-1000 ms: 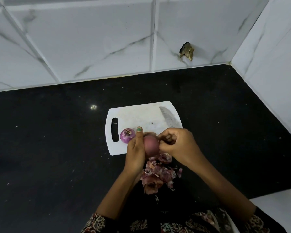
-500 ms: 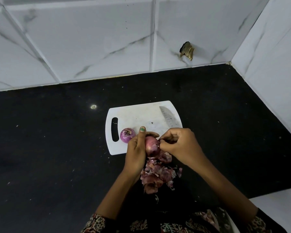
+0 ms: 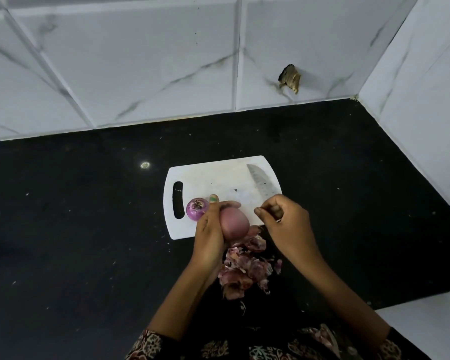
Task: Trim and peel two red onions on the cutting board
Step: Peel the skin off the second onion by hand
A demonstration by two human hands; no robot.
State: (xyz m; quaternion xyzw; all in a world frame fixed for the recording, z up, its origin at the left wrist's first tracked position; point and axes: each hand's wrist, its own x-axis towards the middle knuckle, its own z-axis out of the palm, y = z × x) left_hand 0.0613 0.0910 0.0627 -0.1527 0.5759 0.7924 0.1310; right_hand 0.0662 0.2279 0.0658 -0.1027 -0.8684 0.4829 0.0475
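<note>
A: What does the head camera show the hands doing?
B: The left hand grips a pinkish onion over the cutting board's near edge. The right hand, just beside it, has curled fingers; what it pinches I cannot tell.
A: And the other onion?
B: A second onion sits on the board, a knife lies at the board's right, and peels lie on the black table.

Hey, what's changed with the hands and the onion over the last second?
The right hand pulled away to the right from the onion it was picking at; whether it pinches a bit of skin is unclear. The left hand still grips that onion. The peeled onion, knife, cutting board and peel pile stayed put.
</note>
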